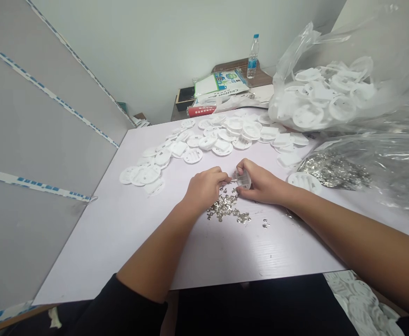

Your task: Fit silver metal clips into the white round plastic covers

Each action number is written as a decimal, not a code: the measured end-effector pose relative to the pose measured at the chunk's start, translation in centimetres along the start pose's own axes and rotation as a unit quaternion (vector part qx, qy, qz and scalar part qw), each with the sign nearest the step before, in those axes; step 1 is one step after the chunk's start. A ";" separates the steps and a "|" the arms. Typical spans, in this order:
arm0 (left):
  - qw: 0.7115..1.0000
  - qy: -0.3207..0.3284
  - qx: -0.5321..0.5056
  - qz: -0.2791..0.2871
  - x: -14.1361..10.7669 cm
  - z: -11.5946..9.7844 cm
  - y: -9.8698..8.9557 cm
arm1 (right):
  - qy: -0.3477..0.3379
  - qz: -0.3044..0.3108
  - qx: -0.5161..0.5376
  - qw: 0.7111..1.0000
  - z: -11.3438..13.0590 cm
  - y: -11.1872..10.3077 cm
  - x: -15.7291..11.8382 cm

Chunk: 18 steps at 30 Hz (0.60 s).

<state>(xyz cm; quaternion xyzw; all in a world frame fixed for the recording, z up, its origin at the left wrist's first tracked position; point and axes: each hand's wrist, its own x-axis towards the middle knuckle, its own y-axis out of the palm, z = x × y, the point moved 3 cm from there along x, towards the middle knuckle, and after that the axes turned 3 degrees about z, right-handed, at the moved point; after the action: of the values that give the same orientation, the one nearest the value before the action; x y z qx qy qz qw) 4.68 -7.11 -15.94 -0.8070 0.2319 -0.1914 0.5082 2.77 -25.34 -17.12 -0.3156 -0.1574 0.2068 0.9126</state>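
My right hand (256, 183) grips a round white plastic piece (243, 179) by its edge, tilted up above the table. Close on its left, my left hand (207, 186) has its fingers pinched on a small metal piece (232, 180) that points toward the plastic piece; whether the two touch is too small to tell. Beneath both hands lies a loose heap of small shiny metal pieces (225, 205), with a couple apart to the right (265, 224).
Many round white pieces (207, 140) spread across the white table (127, 242) behind my hands. Clear bags of white pieces (312, 102) and metal pieces (335, 170) stand at the right. A bottle (253, 58) is at the back; a grey partition (32, 140) borders the left.
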 end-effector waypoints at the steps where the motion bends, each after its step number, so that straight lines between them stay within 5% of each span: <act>1: 1.000 -0.002 0.010 0.001 0.1 -0.1 0.0 | -0.003 -0.007 -0.005 1.000 0.0 0.0 0.0; 18: 0.999 -0.005 0.049 0.012 0.6 -0.9 0.1 | -0.027 -0.025 -0.020 0.999 0.2 0.1 0.2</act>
<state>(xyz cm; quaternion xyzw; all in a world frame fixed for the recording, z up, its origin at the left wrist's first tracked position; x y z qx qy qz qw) 4.67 -8.12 -15.60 -0.7793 0.2294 -0.1920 0.5506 2.84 -25.08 -16.99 -0.3239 -0.1943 0.1890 0.9064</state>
